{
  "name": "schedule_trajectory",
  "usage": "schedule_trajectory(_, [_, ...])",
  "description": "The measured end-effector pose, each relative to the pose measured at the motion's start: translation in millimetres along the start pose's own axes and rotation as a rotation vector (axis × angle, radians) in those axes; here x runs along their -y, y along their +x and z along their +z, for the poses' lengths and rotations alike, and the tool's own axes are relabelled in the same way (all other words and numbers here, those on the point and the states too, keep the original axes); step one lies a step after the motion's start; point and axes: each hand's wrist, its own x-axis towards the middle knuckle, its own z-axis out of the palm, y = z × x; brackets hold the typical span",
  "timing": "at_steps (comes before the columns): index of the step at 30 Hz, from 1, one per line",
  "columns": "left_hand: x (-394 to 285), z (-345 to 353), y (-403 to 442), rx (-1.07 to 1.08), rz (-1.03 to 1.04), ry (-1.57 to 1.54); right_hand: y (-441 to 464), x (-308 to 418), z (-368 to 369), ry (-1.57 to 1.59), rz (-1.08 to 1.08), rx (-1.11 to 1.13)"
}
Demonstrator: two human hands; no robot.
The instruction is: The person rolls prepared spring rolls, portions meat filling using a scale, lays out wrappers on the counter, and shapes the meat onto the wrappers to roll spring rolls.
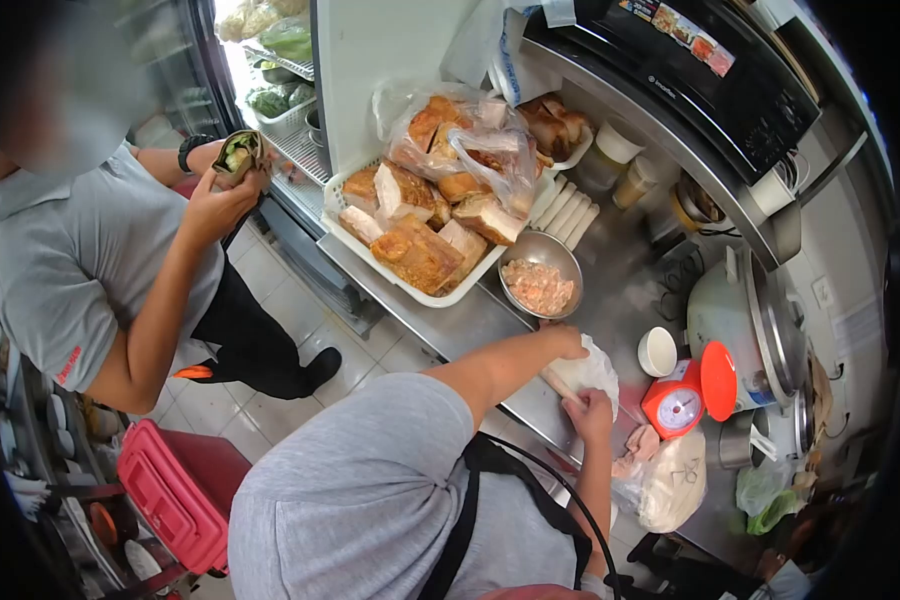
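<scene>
A pale translucent plastic bag (595, 368) lies at the counter's front edge, between my two hands. My left hand (564, 342) is closed on its upper left side. At its lower edge, my right hand (591, 410) holds the bag with fingers bent round it. What the bag contains cannot be made out. Just above my left hand stands a metal bowl (541, 277) of pinkish chopped food. To the right of the bag are a small white cup (657, 352) and a red kitchen scale (673, 400) with a red round pan (718, 381).
A white basket (410, 282) holds large browned meat pieces, with bagged meat on top. White rolls (570, 215) lie behind the bowl. A large pot (720, 320) stands right. Near an open fridge, a person (120, 270) holds a wrapped food item. A red bin (185, 490) is lower left.
</scene>
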Motion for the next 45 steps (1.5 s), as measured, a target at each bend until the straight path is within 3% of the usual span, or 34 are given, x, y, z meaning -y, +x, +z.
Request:
schedule_trajectory(2, [1,-3,0,0.008,-0.007,0.0,5,6,1,0.049,-0.024,-0.091])
schedule_trajectory(5, [14,11,-5,0.002,-0.032,0.003,-9,17,27,-0.025,-0.073,-0.056])
schedule_trajectory(8, [12,12,-2,-0.03,-0.035,0.004,-2,12,14,0.091,-0.018,0.042])
schedule_trajectory(11, [9,8,-2,0.004,-0.038,-0.011,1,11,6,0.126,-0.013,-0.111])
schedule_trajectory(17, [8,8,3,-0.009,-0.037,-0.019,-11,-10,7,0.014,-0.019,-0.074])
schedule_trajectory(23, [5,9,8,-0.006,-0.047,-0.006,-30,-31,1,-0.03,-0.061,-0.204])
schedule_trajectory(26, [3,7,7,-0.004,-0.03,-0.031,-24,-37,-5,0.128,0.072,-0.154])
schedule_trajectory(29, [6,15,13,-0.064,0.002,-0.026,-29,-35,0,-0.022,-0.041,-0.206])
schedule_trajectory(45, [6,35,18,-0.253,0.01,0.074,-11,-15,-1,0.031,0.038,-0.122])
